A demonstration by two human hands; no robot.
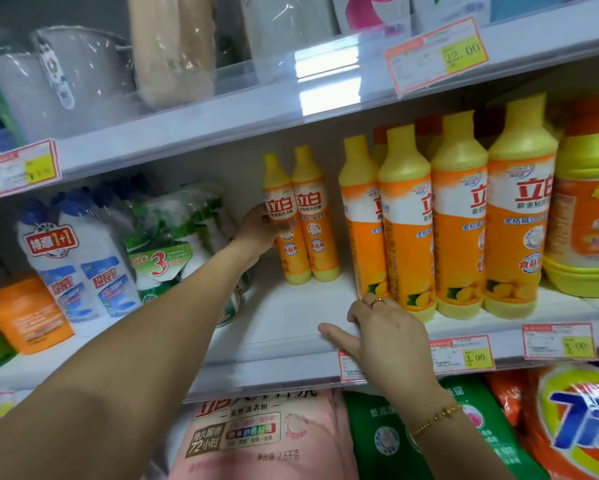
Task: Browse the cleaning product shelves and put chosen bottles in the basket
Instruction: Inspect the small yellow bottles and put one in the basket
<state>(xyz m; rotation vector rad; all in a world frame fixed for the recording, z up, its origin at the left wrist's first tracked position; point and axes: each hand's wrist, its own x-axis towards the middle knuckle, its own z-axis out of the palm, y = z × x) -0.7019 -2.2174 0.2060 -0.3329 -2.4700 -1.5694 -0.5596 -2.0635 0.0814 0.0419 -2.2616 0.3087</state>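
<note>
The left hand point(260, 233) is gripping one small bottle point(278, 216) far back on the middle shelf point(291, 323) — thumb on the label, fingers wrapping behind. Its twin point(317, 220) is standing right against it, so pulling one out could be toppling the other. The right hand point(384, 327) is resting on the shelf lip, fingers loose, holding nothing. Two small bottles, four big bottles point(459, 216) in front — no basket showing.

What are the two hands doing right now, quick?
Left hand: holding the small yellow bottle.
Right hand: open, resting on the shelf edge, fingers against a big bottle.
</note>
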